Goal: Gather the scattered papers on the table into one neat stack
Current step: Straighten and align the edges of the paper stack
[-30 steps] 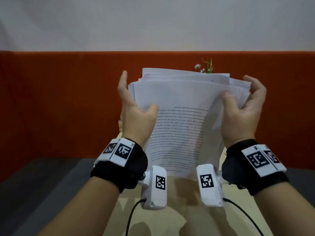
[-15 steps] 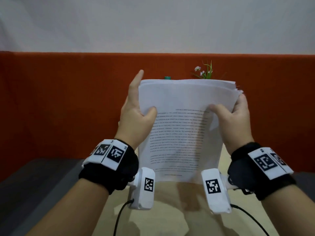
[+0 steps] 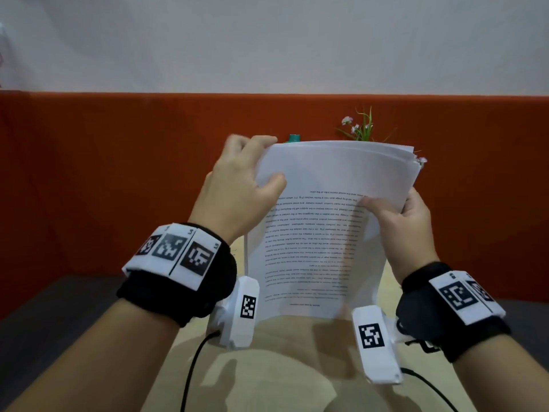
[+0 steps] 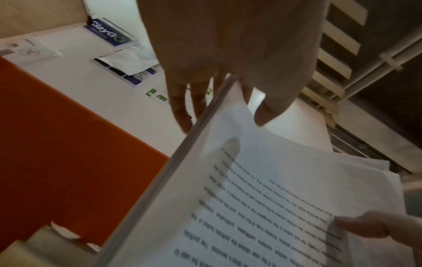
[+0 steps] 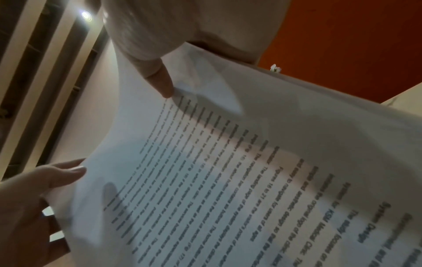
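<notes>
A stack of white printed papers (image 3: 323, 227) stands upright in the air above the beige table (image 3: 282, 367), its text upside down toward me. My left hand (image 3: 240, 185) grips the stack's upper left corner, thumb on the front sheet and fingers behind. My right hand (image 3: 401, 218) pinches the right edge lower down, thumb on the front. In the left wrist view the paper stack (image 4: 262, 198) shows its squared left edge under my left hand (image 4: 219, 94). In the right wrist view my right hand (image 5: 157, 72) presses its thumb on the front sheet (image 5: 228, 171).
An orange partition (image 3: 104, 179) runs behind the table. A small plant with pale flowers (image 3: 361, 126) and a teal cap (image 3: 294, 138) peek over the stack's top edge. Dark grey surfaces flank the table on both sides.
The fanned sheets have been squared into an even stack. My left hand climbed to the upper left corner and curled over it, and my right hand slid down the right edge.
</notes>
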Demonstrator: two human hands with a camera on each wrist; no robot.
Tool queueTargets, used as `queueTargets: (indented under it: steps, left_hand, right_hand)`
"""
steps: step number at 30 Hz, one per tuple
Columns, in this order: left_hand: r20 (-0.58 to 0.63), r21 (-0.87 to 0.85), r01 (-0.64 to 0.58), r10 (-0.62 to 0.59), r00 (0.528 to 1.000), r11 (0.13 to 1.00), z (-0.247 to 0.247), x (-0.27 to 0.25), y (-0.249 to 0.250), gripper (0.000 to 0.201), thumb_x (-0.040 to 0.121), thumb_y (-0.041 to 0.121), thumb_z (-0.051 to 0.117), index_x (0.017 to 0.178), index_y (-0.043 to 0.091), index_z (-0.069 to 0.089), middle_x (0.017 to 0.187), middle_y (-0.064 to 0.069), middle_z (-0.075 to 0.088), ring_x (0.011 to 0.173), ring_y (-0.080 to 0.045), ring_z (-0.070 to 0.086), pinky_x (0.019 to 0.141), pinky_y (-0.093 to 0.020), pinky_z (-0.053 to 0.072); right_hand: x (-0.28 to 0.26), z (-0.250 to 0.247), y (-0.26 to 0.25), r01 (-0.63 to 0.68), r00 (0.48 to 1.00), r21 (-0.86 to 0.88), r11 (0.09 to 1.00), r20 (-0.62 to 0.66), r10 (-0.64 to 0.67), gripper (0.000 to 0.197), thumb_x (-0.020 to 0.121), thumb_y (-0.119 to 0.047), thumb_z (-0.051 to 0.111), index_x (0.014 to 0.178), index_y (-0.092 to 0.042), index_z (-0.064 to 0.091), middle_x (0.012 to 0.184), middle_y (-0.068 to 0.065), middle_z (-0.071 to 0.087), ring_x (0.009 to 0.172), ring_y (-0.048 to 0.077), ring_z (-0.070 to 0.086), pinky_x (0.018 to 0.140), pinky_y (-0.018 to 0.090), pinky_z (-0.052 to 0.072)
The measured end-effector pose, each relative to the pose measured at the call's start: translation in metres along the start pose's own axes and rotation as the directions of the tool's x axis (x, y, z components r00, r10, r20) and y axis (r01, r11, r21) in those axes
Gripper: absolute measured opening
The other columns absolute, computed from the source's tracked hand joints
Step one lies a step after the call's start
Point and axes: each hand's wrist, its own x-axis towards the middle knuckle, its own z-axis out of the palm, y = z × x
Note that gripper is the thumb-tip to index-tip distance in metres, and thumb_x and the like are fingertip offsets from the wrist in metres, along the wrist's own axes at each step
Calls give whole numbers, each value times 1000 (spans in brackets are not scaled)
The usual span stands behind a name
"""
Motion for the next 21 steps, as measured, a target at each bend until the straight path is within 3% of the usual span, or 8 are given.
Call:
queueTargets:
  steps: [2, 5, 7, 10, 12, 15, 17, 21]
  left_hand:
    - [26, 133, -13, 10, 1000, 991, -2, 3, 7, 65, 83, 41, 56, 143, 31, 36, 130, 2, 41, 112, -19, 50, 98, -39, 44]
    - [-8, 366, -119, 131, 991, 923, 4, 10, 31, 91, 74, 53, 54, 152, 32, 12, 151, -4, 28, 132, -26, 36, 109, -47, 27]
    - [142, 422, -208, 162, 977, 882, 15, 17, 47, 95, 74, 58, 54, 153, 34, 6, 159, -4, 15, 143, -26, 20, 115, -52, 13]
    - [406, 365, -327, 167, 898, 871, 31, 24, 63, 89, 80, 61, 52, 152, 38, 5, 163, -1, 2, 149, -24, 3, 115, -55, 0]
    - [395, 305, -355, 222, 891, 884, 37, 24, 68, 90, 80, 57, 54, 151, 40, 3, 162, -2, 4, 149, -24, 3, 114, -56, 0]
    - [436, 318, -431, 274, 857, 844, 41, 25, 72, 80, 82, 53, 53, 150, 42, 12, 161, 0, 12, 147, -20, 9, 114, -56, 1]
    - [397, 315, -410, 274, 876, 856, 41, 27, 73, 80, 81, 51, 54, 150, 42, 14, 159, 2, 17, 145, -19, 14, 113, -54, 4]
    - [473, 342, -465, 278, 836, 816, 40, 29, 74, 75, 85, 51, 51, 150, 39, 16, 148, 2, 34, 138, -20, 29, 113, -56, 9]
  right_hand:
    - [0, 0, -1, -16, 1000, 1, 1000, 10, 16, 16, 86, -11, 62, 92, -25, 58, 89, -7, 64, 82, 9, 60, 63, 22, 45]
    - [-1, 1, -3, -17, 1000, 2, 1000, 24, 17, 14, 86, -12, 61, 87, -26, 60, 86, -7, 64, 79, 9, 60, 63, 25, 44]
    - [-1, 2, -5, -12, 999, 4, 1000, 30, 12, 15, 86, -12, 62, 85, -27, 60, 83, -8, 64, 77, 8, 59, 63, 25, 43]
    - [-2, 1, -6, 3, 999, 17, 1000, 39, -4, 13, 83, -16, 66, 83, -29, 63, 82, -6, 64, 75, 11, 58, 67, 28, 45]
    - [-3, 0, -7, 1, 998, 22, 1000, 55, -2, 13, 84, -17, 65, 83, -30, 65, 82, -6, 65, 74, 12, 59, 66, 28, 46]
    - [-1, -3, -7, -8, 997, 13, 1000, 73, 7, 21, 88, -9, 58, 83, -28, 66, 81, -3, 66, 74, 14, 60, 66, 31, 49]
    - [0, -3, -8, -10, 997, 22, 1000, 82, 8, 21, 87, -8, 59, 84, -27, 66, 82, -2, 66, 76, 15, 60, 68, 32, 49]
    - [2, -3, -9, 1, 997, 34, 999, 77, -4, 21, 87, -6, 58, 85, -25, 67, 79, -4, 66, 68, 7, 63, 60, 23, 50]
